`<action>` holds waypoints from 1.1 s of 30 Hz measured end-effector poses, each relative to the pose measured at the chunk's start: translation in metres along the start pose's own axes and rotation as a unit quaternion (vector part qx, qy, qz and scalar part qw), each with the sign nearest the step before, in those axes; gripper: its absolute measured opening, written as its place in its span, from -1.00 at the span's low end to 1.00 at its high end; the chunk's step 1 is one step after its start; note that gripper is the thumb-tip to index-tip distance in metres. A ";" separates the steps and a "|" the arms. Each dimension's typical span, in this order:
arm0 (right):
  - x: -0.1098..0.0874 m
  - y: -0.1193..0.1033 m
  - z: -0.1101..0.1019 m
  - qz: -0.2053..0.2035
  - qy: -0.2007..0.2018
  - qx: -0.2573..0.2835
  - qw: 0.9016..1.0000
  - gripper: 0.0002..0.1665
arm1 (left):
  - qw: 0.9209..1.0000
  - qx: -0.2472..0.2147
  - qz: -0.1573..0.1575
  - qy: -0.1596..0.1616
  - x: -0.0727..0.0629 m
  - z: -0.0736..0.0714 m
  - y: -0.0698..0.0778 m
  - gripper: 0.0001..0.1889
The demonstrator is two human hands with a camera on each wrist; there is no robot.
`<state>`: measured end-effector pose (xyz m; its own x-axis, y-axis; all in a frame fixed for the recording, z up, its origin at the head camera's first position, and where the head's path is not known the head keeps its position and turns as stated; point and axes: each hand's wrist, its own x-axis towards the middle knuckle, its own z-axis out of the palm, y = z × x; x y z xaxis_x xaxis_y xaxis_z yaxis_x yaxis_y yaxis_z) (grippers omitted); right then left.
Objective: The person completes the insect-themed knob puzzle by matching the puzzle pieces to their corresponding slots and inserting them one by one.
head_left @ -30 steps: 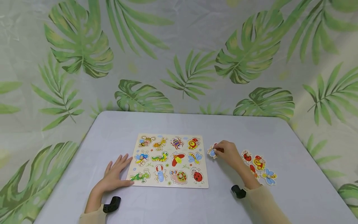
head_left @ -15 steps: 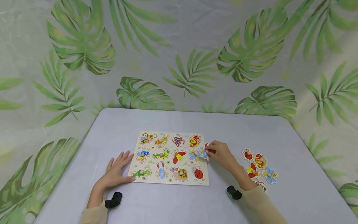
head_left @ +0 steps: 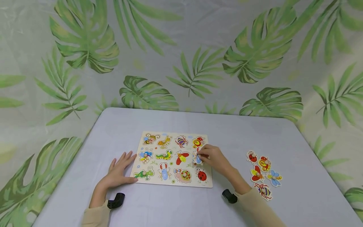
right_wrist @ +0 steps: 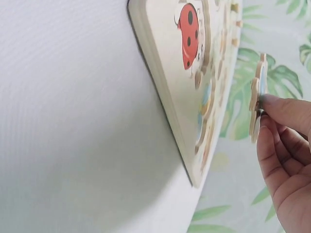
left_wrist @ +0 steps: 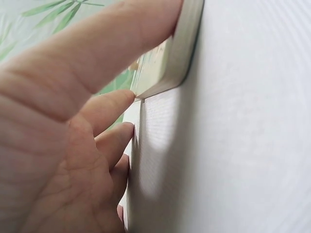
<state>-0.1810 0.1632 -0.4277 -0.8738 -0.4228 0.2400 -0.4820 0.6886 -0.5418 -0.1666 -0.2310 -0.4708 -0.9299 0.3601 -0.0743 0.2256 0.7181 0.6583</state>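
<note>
My right hand (head_left: 216, 160) pinches a flat wooden stag beetle puzzle piece (right_wrist: 261, 80), blue with red pincers, between thumb and fingers. The piece is raised above the right side of the wooden insect puzzle board (head_left: 170, 184), covering most of the blue-winged bee picture in the head view. My left hand (head_left: 119, 171) lies along the board's left side with fingers spread and fairly straight. Its thumb touches the front left corner, and its fingertips are at the left edge. The printed stag beetle (head_left: 164, 171) shows in the board's front row, without a knob.
On the table to the right lie loose pieces: a ladybug (head_left: 251, 157), a butterfly (head_left: 264, 164), a red moth (head_left: 256, 173), a blue-winged bee (head_left: 274, 178) and a spider (head_left: 263, 191). Knobbed pieces, such as the caterpillar (head_left: 164, 155) and snail (head_left: 182, 175), sit in the board.
My right hand has carried the stag beetle piece leftward from beside the board to over its right side. The spider piece has come out from behind the forearm. My left hand stays at the board.
</note>
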 end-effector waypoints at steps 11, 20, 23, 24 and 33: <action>0.005 -0.011 0.011 -0.057 -0.017 -0.018 0.998 -0.84 | 1.000 -0.006 -0.010 -0.006 0.000 -0.001 0.004 0.01; 0.011 -0.022 0.023 -0.086 -0.043 -0.028 0.995 -0.85 | 1.000 -0.011 -0.011 -0.005 -0.001 -0.002 0.004 -0.01; 0.015 -0.028 0.028 -0.100 -0.054 -0.035 0.993 -0.85 | 1.000 -0.009 -0.011 -0.005 -0.001 -0.002 0.003 -0.01; 0.016 -0.030 0.030 -0.105 -0.057 -0.036 0.992 -0.85 | 1.000 -0.009 -0.011 -0.005 -0.001 -0.002 0.003 -0.01; 0.023 -0.043 0.043 -0.123 -0.083 -0.046 0.988 -0.85 | 1.000 -0.010 -0.009 -0.006 0.000 -0.001 0.003 -0.05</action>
<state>-0.1772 0.0985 -0.4336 -0.7107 -0.6697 0.2155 -0.6889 0.6005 -0.4060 -0.1661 -0.2300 -0.4679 -0.9305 0.3537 -0.0950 0.2026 0.7133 0.6709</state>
